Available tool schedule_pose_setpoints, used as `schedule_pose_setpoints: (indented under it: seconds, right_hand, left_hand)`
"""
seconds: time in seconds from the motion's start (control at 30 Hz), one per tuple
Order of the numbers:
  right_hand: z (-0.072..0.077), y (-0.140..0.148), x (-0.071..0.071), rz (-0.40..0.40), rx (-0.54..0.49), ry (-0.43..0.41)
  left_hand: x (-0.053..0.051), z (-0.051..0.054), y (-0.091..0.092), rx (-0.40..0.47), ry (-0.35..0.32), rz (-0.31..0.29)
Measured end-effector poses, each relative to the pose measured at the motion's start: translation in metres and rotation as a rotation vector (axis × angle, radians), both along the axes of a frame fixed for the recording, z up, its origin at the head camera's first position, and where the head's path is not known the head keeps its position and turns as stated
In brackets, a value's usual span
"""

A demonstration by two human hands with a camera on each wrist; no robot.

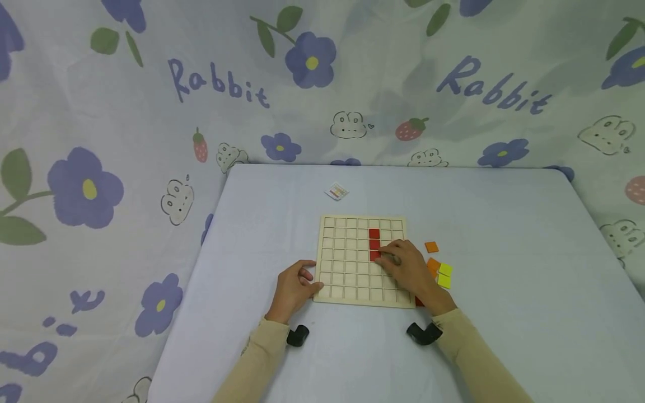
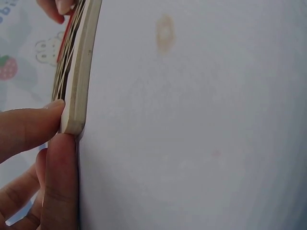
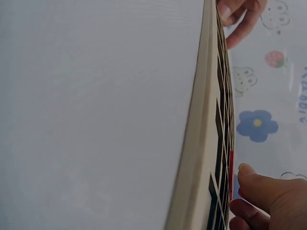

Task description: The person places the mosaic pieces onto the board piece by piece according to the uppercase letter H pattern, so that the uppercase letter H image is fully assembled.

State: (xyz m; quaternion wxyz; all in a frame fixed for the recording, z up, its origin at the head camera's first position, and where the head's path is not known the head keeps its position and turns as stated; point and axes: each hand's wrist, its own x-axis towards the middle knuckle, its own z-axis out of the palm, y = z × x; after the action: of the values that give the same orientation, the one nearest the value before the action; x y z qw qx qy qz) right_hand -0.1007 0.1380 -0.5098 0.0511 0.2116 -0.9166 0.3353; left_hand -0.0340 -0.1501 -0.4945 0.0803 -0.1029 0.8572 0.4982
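Note:
A pale wooden grid board (image 1: 347, 278) lies flat on the table. Three red square tiles (image 1: 374, 233) form a column in its cells, right of the middle. The right hand (image 1: 405, 267) reaches over the board from the right; its thumb and forefinger pinch at the lowest red tile, with the thumb tip close to the red in the right wrist view. At the board's near left corner the left hand (image 1: 293, 288) touches the edge: the thumb rests on the rim and a finger is against the side, as the left wrist view shows.
Beside the board's right edge lie orange tiles (image 1: 431, 247) and yellow tiles (image 1: 444, 280). Part of a red piece (image 1: 419, 301) shows under the right forearm. A small printed card (image 1: 336, 191) lies behind the board. A patterned cloth (image 1: 312, 101) hangs behind the white table (image 1: 504, 235).

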Motion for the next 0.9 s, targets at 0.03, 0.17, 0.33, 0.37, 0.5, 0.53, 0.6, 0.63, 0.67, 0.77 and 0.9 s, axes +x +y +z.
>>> schedule_pose_setpoints:
  seconds: [0.03, 0.17, 0.33, 0.37, 0.5, 0.53, 0.6, 0.63, 0.67, 0.77, 0.9]
  right_hand:
    - [0.001, 0.001, 0.001, -0.006, -0.001, -0.006]
    - [0.006, 0.007, 0.004, -0.032, -0.002, -0.037]
    - [0.011, 0.02, 0.009, -0.043, 0.026, -0.077]
    - [0.011, 0.024, 0.011, -0.043, 0.023, -0.089]
    - [0.008, 0.04, 0.019, -0.041, -0.009, -0.118]
    - [0.008, 0.043, 0.022, -0.042, -0.015, -0.12]
    - [0.008, 0.05, 0.026, -0.047, -0.008, -0.115]
    - [0.008, 0.053, 0.028, -0.054, 0.0, -0.115]
    - [0.008, 0.055, 0.03, -0.062, 0.015, -0.116]
    - [0.007, 0.062, 0.035, -0.084, 0.052, -0.121]
    - [0.007, 0.069, 0.04, -0.094, 0.07, -0.12]
  left_hand:
    - [0.0, 0.0, 0.0, -0.002, -0.002, 0.0]
    - [-0.001, 0.0, 0.0, 0.004, -0.01, 0.001]
    - [-0.002, 0.0, 0.0, 0.007, -0.017, -0.006]
    - [-0.002, 0.0, 0.0, 0.005, -0.017, -0.006]
    - [-0.001, 0.0, 0.001, -0.007, -0.011, -0.007]
    - [-0.001, 0.001, 0.001, -0.006, -0.008, -0.006]
    - [0.0, 0.002, 0.001, -0.006, -0.006, -0.005]
    - [0.0, 0.003, 0.001, -0.009, -0.006, -0.004]
    - [0.0, 0.003, 0.0, -0.011, -0.008, -0.002]
    - [0.0, 0.004, 0.001, -0.023, -0.014, 0.001]
    - [0.0, 0.004, 0.001, -0.034, -0.02, -0.003]
